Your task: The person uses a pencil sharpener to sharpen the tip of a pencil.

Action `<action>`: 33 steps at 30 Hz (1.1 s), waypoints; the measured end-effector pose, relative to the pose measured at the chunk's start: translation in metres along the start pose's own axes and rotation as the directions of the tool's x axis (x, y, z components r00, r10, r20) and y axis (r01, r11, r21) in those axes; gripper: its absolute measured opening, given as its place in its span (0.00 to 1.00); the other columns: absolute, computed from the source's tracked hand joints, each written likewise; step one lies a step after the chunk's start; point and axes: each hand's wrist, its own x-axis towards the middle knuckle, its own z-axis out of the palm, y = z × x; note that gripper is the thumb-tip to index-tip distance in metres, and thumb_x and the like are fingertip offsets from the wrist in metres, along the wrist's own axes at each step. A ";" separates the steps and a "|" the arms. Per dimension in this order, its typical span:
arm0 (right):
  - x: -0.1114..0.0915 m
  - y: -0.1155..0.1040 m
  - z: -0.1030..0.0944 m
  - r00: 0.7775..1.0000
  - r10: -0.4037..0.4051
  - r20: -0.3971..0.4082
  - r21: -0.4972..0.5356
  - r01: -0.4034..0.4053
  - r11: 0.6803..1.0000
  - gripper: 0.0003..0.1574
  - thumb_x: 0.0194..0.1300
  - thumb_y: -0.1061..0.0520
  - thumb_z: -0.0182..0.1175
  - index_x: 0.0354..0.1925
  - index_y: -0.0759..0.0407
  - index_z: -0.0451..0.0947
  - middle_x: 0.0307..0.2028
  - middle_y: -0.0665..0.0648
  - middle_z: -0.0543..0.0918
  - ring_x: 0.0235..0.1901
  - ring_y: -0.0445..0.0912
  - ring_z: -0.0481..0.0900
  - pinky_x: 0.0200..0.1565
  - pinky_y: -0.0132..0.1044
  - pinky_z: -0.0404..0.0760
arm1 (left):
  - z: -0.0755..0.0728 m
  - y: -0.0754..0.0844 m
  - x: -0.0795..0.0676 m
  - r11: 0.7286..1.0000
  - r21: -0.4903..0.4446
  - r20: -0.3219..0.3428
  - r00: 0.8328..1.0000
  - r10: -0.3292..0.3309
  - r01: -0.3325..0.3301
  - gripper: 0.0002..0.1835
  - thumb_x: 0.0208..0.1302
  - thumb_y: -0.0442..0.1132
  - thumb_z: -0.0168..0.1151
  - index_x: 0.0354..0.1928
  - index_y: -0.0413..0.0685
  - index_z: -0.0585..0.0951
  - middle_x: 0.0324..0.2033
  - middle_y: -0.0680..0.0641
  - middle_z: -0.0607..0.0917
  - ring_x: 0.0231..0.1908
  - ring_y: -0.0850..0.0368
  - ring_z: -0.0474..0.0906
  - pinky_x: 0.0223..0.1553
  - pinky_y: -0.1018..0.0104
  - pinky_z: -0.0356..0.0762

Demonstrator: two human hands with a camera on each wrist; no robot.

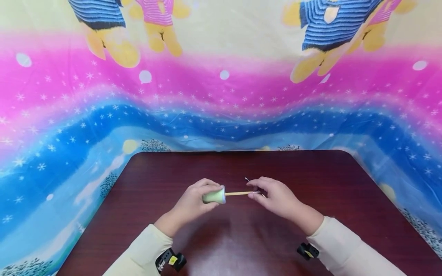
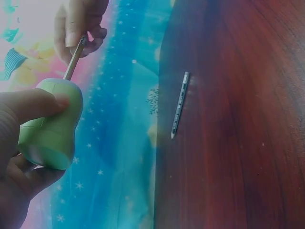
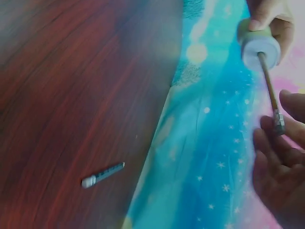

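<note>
Above the dark wooden table (image 1: 310, 237) my left hand (image 1: 193, 201) grips a small pale green sharpener (image 1: 214, 196) (image 2: 50, 124) (image 3: 259, 42), held on its side. A wooden pencil (image 1: 239, 193) (image 2: 74, 59) (image 3: 269, 86) is stuck into its white face. My right hand (image 1: 276, 197) (image 3: 279, 162) pinches the pencil's metal end between thumb and fingers. A second thin blue-grey pencil (image 2: 179, 104) (image 3: 102, 174) lies loose on the table beyond the hands, partly hidden in the head view (image 1: 247, 179).
A bright cloth (image 1: 221, 96) with pink and blue bands and cartoon figures hangs behind and around the table. The table's rounded far corners (image 1: 345, 153) are near the cloth. Cream sleeves (image 1: 345, 249) cover both forearms.
</note>
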 end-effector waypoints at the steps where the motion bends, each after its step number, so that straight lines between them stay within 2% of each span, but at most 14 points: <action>1: -0.002 0.002 0.001 0.995 -0.086 -0.056 -0.078 0.081 0.994 0.17 0.56 0.54 0.71 0.45 0.53 0.83 0.33 0.46 0.81 0.30 0.39 0.75 0.31 0.33 0.77 | -0.001 0.000 0.000 1.000 -0.026 0.006 1.000 -0.017 0.017 0.22 0.48 0.29 0.74 0.50 0.42 0.84 0.45 0.47 0.82 0.43 0.52 0.79 0.40 0.68 0.81; 3: -0.004 0.007 0.003 0.950 -0.271 -0.153 -0.228 0.233 0.945 0.15 0.56 0.53 0.71 0.43 0.54 0.84 0.32 0.47 0.81 0.29 0.40 0.77 0.28 0.34 0.77 | -0.002 0.001 0.001 0.996 -0.074 0.016 0.999 -0.050 0.051 0.23 0.48 0.28 0.74 0.50 0.42 0.84 0.45 0.47 0.82 0.43 0.52 0.79 0.39 0.69 0.81; 6: -0.004 0.014 0.008 0.845 -0.474 -0.246 -0.358 0.375 0.855 0.11 0.66 0.50 0.62 0.40 0.55 0.84 0.31 0.48 0.81 0.28 0.42 0.78 0.26 0.34 0.78 | -0.005 0.000 0.003 0.988 -0.129 0.035 0.996 -0.086 0.089 0.23 0.49 0.29 0.74 0.50 0.43 0.84 0.44 0.47 0.82 0.43 0.52 0.79 0.38 0.70 0.80; 8: -0.003 0.017 0.011 0.787 -0.544 -0.289 -0.391 0.422 0.818 0.16 0.72 0.49 0.54 0.39 0.57 0.84 0.30 0.49 0.81 0.27 0.42 0.78 0.26 0.35 0.78 | -0.007 0.001 0.003 0.981 -0.161 0.050 0.993 -0.105 0.112 0.23 0.49 0.29 0.74 0.50 0.42 0.84 0.44 0.46 0.82 0.42 0.52 0.78 0.37 0.70 0.80; 10: -0.001 0.018 0.015 0.741 -0.583 -0.332 -0.408 0.445 0.798 0.18 0.74 0.50 0.50 0.37 0.58 0.83 0.28 0.50 0.80 0.25 0.43 0.77 0.24 0.35 0.77 | -0.009 0.001 0.004 0.973 -0.189 0.062 0.991 -0.120 0.130 0.23 0.49 0.29 0.74 0.50 0.41 0.84 0.44 0.46 0.82 0.42 0.52 0.78 0.37 0.69 0.80; 13: 0.001 0.016 0.018 0.700 -0.606 -0.377 -0.412 0.459 0.787 0.17 0.74 0.53 0.51 0.35 0.59 0.82 0.26 0.50 0.78 0.23 0.43 0.76 0.21 0.35 0.76 | -0.011 0.003 0.004 0.966 -0.214 0.069 0.989 -0.133 0.145 0.22 0.49 0.30 0.74 0.50 0.40 0.84 0.44 0.45 0.82 0.41 0.52 0.78 0.37 0.69 0.80; 15: 0.001 0.014 0.019 0.703 -0.599 -0.384 -0.399 0.459 0.794 0.17 0.74 0.53 0.51 0.34 0.59 0.82 0.25 0.51 0.78 0.23 0.44 0.75 0.21 0.35 0.76 | -0.011 0.005 0.005 0.968 -0.211 0.065 0.990 -0.127 0.138 0.22 0.49 0.30 0.74 0.50 0.40 0.84 0.44 0.45 0.83 0.42 0.52 0.78 0.37 0.69 0.80; 16: 0.001 0.013 0.019 0.714 -0.589 -0.378 -0.389 0.455 0.801 0.18 0.74 0.53 0.50 0.34 0.59 0.82 0.25 0.51 0.78 0.23 0.44 0.75 0.21 0.35 0.76 | -0.011 0.005 0.005 0.970 -0.204 0.062 0.991 -0.120 0.131 0.22 0.49 0.30 0.74 0.50 0.40 0.84 0.44 0.45 0.83 0.42 0.52 0.78 0.37 0.69 0.80; 20: -0.001 0.008 0.016 0.795 -0.516 -0.319 -0.316 0.424 0.849 0.22 0.75 0.51 0.47 0.33 0.60 0.82 0.23 0.51 0.79 0.23 0.43 0.74 0.25 0.35 0.78 | -0.011 0.006 0.004 0.982 -0.162 0.051 0.995 -0.085 0.093 0.22 0.49 0.29 0.74 0.49 0.40 0.84 0.43 0.46 0.83 0.42 0.53 0.79 0.37 0.70 0.80; 24: -0.002 0.002 0.011 0.871 -0.424 -0.247 -0.230 0.372 0.899 0.04 0.64 0.60 0.63 0.33 0.60 0.82 0.23 0.49 0.79 0.22 0.40 0.72 0.27 0.33 0.76 | -0.011 0.006 0.002 0.992 -0.117 0.028 0.999 -0.042 0.045 0.21 0.48 0.28 0.74 0.48 0.39 0.85 0.43 0.46 0.83 0.42 0.52 0.80 0.38 0.70 0.80; 25: -0.002 0.000 0.010 0.888 -0.398 -0.231 -0.207 0.354 0.912 0.02 0.59 0.63 0.66 0.33 0.60 0.82 0.23 0.48 0.80 0.22 0.39 0.72 0.27 0.32 0.76 | -0.011 0.006 0.001 0.994 -0.105 0.021 0.999 -0.030 0.032 0.21 0.48 0.28 0.74 0.48 0.39 0.85 0.43 0.46 0.83 0.42 0.52 0.80 0.38 0.70 0.80; 27: -0.002 -0.003 0.008 0.917 -0.345 -0.201 -0.163 0.316 0.935 0.09 0.50 0.67 0.70 0.33 0.60 0.83 0.24 0.49 0.81 0.23 0.38 0.73 0.27 0.32 0.76 | -0.010 0.006 0.000 0.997 -0.079 0.004 1.000 -0.006 0.007 0.21 0.48 0.28 0.74 0.48 0.39 0.85 0.43 0.45 0.83 0.42 0.51 0.80 0.38 0.69 0.81; 31: -0.001 -0.007 0.004 0.971 -0.208 -0.118 -0.062 0.202 0.977 0.07 0.54 0.67 0.68 0.35 0.62 0.84 0.29 0.51 0.85 0.26 0.40 0.79 0.31 0.34 0.80 | -0.009 0.006 0.000 0.998 -0.017 -0.035 0.998 0.053 -0.054 0.22 0.46 0.28 0.75 0.47 0.40 0.85 0.43 0.45 0.83 0.43 0.51 0.80 0.40 0.68 0.81; 33: 0.000 -0.009 0.002 0.990 -0.129 -0.064 -0.018 0.128 0.992 0.07 0.57 0.66 0.67 0.37 0.63 0.85 0.31 0.53 0.86 0.30 0.43 0.83 0.35 0.37 0.82 | -0.008 0.005 -0.001 0.996 0.024 -0.061 0.994 0.091 -0.090 0.22 0.45 0.27 0.76 0.47 0.40 0.85 0.43 0.46 0.83 0.44 0.51 0.80 0.41 0.67 0.81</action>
